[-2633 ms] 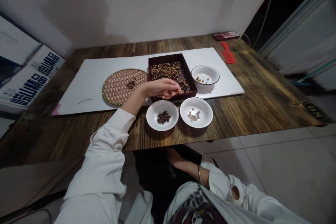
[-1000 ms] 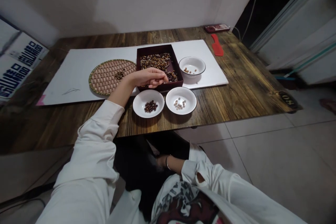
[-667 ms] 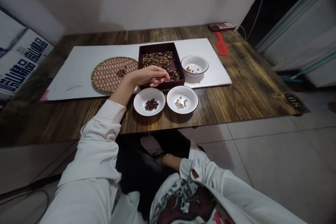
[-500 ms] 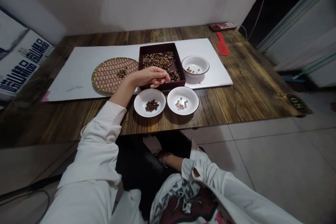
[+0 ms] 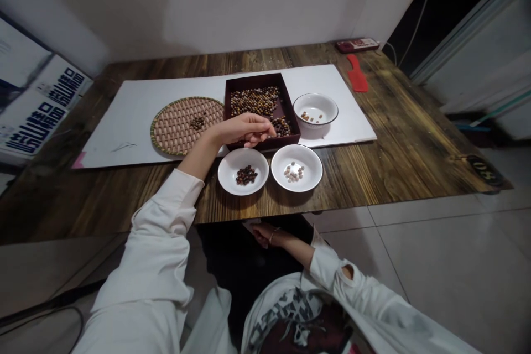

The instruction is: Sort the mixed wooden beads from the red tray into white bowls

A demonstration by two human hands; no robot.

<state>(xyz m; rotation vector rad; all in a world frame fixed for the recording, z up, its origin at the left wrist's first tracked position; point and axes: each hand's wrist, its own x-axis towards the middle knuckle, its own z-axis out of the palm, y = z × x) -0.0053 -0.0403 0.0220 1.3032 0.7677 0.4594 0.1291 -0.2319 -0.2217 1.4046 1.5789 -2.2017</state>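
My left hand point(image 5: 250, 128) hovers over the front part of a dark red box point(image 5: 289, 102), its thumb and fingers pinched together. Whatever lies between the fingertips is too small to make out. Inside the box are many small mixed beads point(image 5: 254, 100), brown, yellowish and pale. Just in front of the box stand two white bowls: the left bowl point(image 5: 224, 174) contains dark brown beads point(image 5: 246, 175), the right bowl point(image 5: 309, 177) pale beads point(image 5: 293, 173). My right hand point(image 5: 264, 234) rests low by my lap, below the table edge, its fingers dim and partly hidden.
A round woven tray point(image 5: 170, 127) with a few beads is left of the box. To the right, a third white bowl point(image 5: 316, 104) holds several yellowish-brown beads. A white board point(image 5: 120, 116) lies beneath. A red comb point(image 5: 357, 76) and a phone-like object point(image 5: 357, 45) lie farther back.
The view has shifted slightly, moving the tabletop things down and right in the picture. My left hand stays pinched over the box's front. My right hand has come up a little toward the table edge.
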